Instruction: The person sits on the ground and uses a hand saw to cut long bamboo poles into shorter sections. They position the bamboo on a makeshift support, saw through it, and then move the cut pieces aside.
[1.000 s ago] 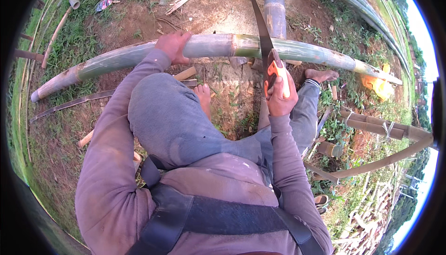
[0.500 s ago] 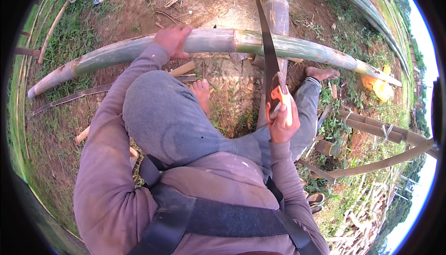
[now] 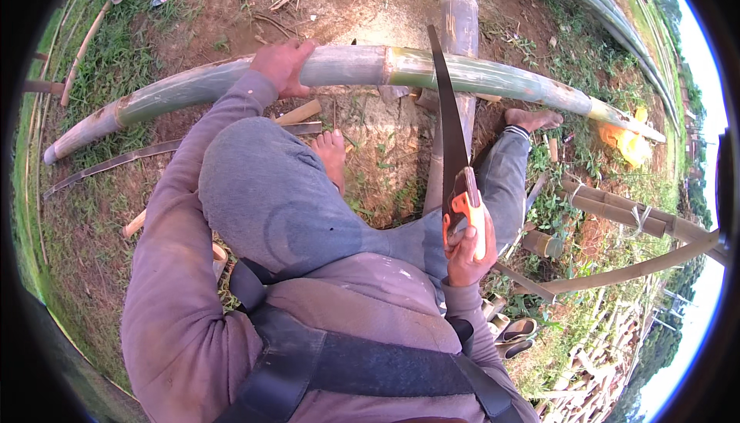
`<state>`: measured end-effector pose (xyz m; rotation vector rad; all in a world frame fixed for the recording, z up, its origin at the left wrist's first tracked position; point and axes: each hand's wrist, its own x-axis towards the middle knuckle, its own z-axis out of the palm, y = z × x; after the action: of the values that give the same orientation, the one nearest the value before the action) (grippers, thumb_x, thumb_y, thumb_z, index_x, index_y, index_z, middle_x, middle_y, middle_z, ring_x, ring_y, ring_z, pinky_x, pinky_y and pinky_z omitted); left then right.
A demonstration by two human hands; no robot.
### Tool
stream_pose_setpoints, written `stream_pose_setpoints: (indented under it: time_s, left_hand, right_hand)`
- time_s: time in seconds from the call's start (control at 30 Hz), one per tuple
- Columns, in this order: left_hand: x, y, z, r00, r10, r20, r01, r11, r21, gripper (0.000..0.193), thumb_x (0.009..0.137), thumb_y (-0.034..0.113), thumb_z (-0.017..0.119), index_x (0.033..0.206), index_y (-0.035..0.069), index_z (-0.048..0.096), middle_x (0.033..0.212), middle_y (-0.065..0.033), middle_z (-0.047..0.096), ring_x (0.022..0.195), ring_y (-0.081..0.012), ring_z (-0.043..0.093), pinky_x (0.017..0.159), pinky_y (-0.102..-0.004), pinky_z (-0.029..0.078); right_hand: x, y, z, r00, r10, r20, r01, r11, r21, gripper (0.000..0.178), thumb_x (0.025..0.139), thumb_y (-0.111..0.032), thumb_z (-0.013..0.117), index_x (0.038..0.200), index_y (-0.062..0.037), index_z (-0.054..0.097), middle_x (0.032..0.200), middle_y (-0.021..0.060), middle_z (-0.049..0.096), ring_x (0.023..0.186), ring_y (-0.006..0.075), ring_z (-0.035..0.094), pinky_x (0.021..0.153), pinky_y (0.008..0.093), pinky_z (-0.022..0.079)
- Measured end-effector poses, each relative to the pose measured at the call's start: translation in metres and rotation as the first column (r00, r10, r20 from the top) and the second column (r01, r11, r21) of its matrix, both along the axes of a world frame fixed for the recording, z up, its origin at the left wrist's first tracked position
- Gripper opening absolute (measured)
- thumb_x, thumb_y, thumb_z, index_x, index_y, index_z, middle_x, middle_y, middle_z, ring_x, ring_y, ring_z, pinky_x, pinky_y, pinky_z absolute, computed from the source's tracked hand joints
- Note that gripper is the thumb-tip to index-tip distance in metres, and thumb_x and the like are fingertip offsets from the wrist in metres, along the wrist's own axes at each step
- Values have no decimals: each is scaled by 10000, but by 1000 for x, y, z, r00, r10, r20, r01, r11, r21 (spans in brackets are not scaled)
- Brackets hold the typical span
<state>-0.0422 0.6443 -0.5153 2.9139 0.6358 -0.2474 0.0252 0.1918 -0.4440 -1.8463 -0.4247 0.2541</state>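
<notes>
Two hands in view, one thick green bamboo pole (image 3: pixel 347 68) between them, lying across bare dirt and grass from lower left to right, bowed by the lens.

Far left: grass (image 3: pixel 85 68), thin canes along the rim, a long dark split strip (image 3: pixel 116 162) on the ground just under the pole's left end.

Left of centre: left hand (image 3: pixel 284 64) rests on top of the pole, palm down, fingers (image 3: pixel 297 47) curled over its far side, pressing it. A purple sleeve leads back to the lower edge. Below the hand, a short pale wood offcut (image 3: pixel 299 112) and a bare foot (image 3: pixel 333 153) on the dirt.

Centre: a second, darker bamboo piece (image 3: pixel 460 14) lies under the pole, crossing it at roughly a right angle.

Right of centre: handsaw (image 3: pixel 449 138), dark blade pointing up and away, tip meeting the pole just right of a node; orange handle near the body. Right hand (image 3: pixel 466 247) has its fingers (image 3: pixel 456 232) wrapped closed around that handle.

Right: second bare foot (image 3: pixel 532 118) just below the pole. A yellow object (image 3: pixel 628 144) sits near the pole's right end. Lashed bamboo lengths (image 3: pixel 617 211) and cut stubs farther right, well apart from the saw.
</notes>
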Motion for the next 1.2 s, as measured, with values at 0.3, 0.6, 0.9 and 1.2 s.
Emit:
stream_pose_setpoints:
  time_s: [0.3, 0.6, 0.9, 1.2]
  left_hand:
    - [9, 5, -4, 999, -7, 41, 7, 1000, -6, 947, 676, 442, 878, 1492, 187, 470, 1295, -152, 647, 1178, -371, 671, 970, -516, 556]
    - [7, -2, -2, 1000, -4, -6, 4, 1000, -25, 947, 690, 461, 891, 1489, 172, 472, 1285, -193, 642, 1198, -380, 659, 989, -492, 557]
    - [0, 7, -8, 998, -19, 59, 20, 1000, -11, 949, 679, 452, 897, 1485, 165, 488, 1276, -177, 652, 1190, -383, 660, 991, -492, 554]
    - [13, -2, -10, 999, -28, 16, 29, 999, -25, 956, 685, 452, 892, 1498, 165, 479, 1284, -176, 645, 1199, -383, 653, 994, -505, 552]
  right_hand:
    - [67, 95, -5, 1000, -17, 14, 16, 994, 104, 344, 1068, -163, 638, 1373, -5, 634, 898, 26, 676, 641, 69, 596, 545, 225, 489]
    - [23, 35, -10, 996, -3, 91, -3, 997, 75, 466, 1078, -249, 626, 1430, 51, 572, 953, 78, 727, 576, 51, 547, 487, 226, 448]
    - [33, 49, -1, 996, -14, -83, 22, 995, 97, 382, 1067, -207, 635, 1383, 8, 634, 967, 51, 709, 662, 83, 626, 547, 228, 497]
    - [76, 69, -43, 886, 6, 463, -13, 1000, 12, 408, 1064, -205, 638, 1370, 65, 624, 1176, 164, 727, 957, 180, 707, 821, 312, 572]
